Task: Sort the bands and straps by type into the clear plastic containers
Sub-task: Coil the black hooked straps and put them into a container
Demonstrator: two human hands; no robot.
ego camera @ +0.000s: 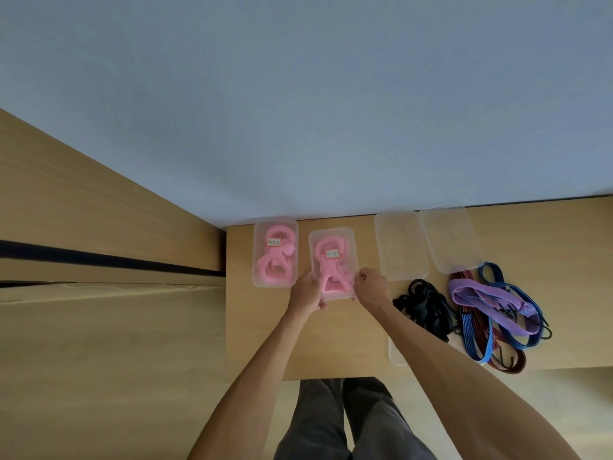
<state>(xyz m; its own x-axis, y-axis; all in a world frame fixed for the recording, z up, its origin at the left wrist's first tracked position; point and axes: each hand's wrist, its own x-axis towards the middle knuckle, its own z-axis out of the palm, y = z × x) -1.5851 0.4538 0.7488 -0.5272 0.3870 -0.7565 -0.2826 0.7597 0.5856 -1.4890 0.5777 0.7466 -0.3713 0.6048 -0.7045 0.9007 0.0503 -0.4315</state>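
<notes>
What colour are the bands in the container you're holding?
Pink bands, clearest in the head view, inside the lidded container.

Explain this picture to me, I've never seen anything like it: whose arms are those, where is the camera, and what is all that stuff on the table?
There is no machine here. The single picture comes from a wide-angle camera worn on a person's head, looking down, so the arms and the grey trousers are the wearer's own. The left hand and right hand grip the near end of a lidded clear container holding pink bands. A second lidded container of pink bands sits just left of it. To the right on the wooden table stand two empty clear containers. Nearer the wearer lie unsorted things: a black tangle of straps and a pile of purple, blue and dark red elastic cords.
</notes>
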